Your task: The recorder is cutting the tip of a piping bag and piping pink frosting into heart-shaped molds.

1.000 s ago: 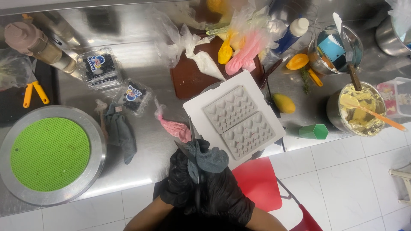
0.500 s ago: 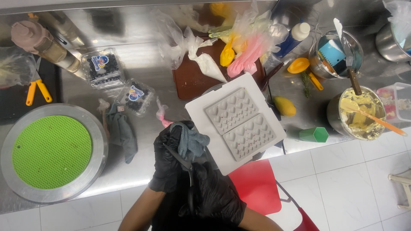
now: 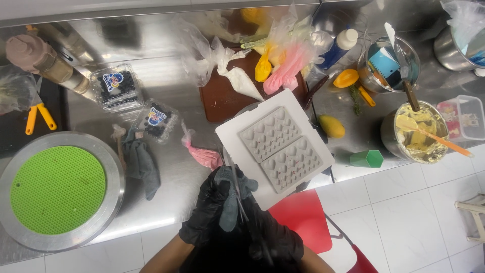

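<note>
Both black-gloved hands meet at the counter's near edge, the left hand (image 3: pixel 209 212) curled around a grey cloth (image 3: pixel 231 202) while the right hand (image 3: pixel 270 235) pinches a thin blade-like tool (image 3: pixel 236 194) whose long axis points away toward the pink piping bag (image 3: pixel 204 155) just beyond.

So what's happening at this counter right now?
A person in black gloves stands at a steel counter. Both hands, the left hand and the right hand, hold a grey cloth wrapped round a thin metal tool, apparently wiping it. Just beyond lies a pink piping bag, and to the right a white board bears two grey moulds with heart-shaped cavities.
</note>
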